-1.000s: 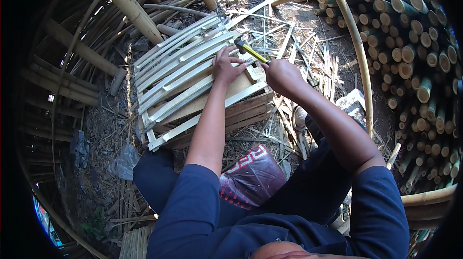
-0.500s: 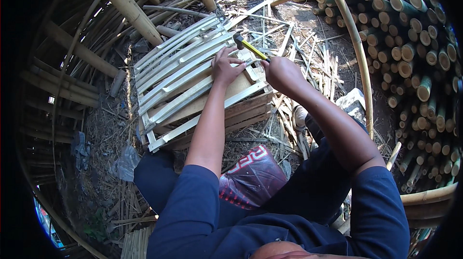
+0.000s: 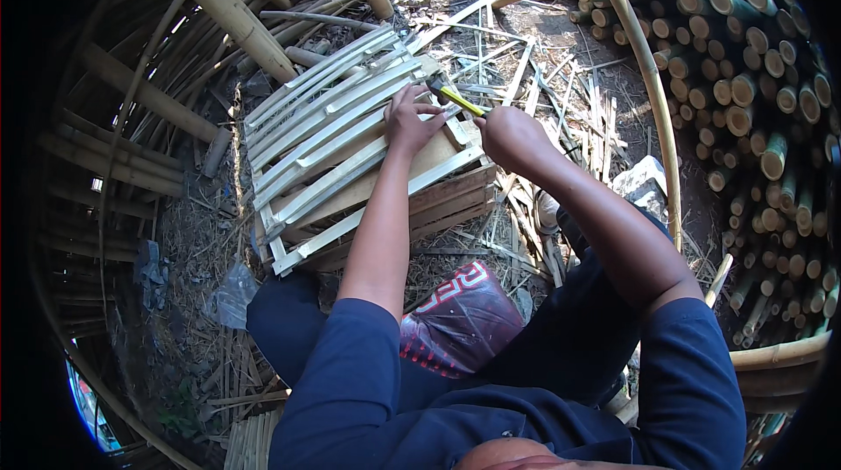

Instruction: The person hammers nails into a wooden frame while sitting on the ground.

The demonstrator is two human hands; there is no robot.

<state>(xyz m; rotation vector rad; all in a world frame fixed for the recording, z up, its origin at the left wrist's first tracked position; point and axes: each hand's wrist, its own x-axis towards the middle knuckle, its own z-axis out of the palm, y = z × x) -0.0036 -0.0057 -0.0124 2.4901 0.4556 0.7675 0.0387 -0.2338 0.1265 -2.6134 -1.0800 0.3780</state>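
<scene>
A slatted bamboo crate (image 3: 337, 159) lies in front of me, with pale strips across its top and darker slats down its near side. My left hand (image 3: 408, 123) rests on the strips near the crate's right end. Its fingers are bent, with thumb and forefinger pointing to the right; whatever lies between them is too small to make out. A hammer (image 3: 464, 102) with a yellow handle is in my right hand (image 3: 512, 134), which is closed round the grip. The dark hammer head is down at the strip ends, just beyond my left fingertips.
Cut bamboo poles (image 3: 745, 93) are stacked on the right behind a bent bamboo rail (image 3: 653, 84). Split strips (image 3: 604, 133) litter the ground beyond the crate. Thick bamboo posts (image 3: 219, 10) lean at the left. A dark red printed bag (image 3: 460, 321) lies between my legs.
The hammer head has dropped from above the crate to the strip ends by my left fingers. My left hand has stayed in place.
</scene>
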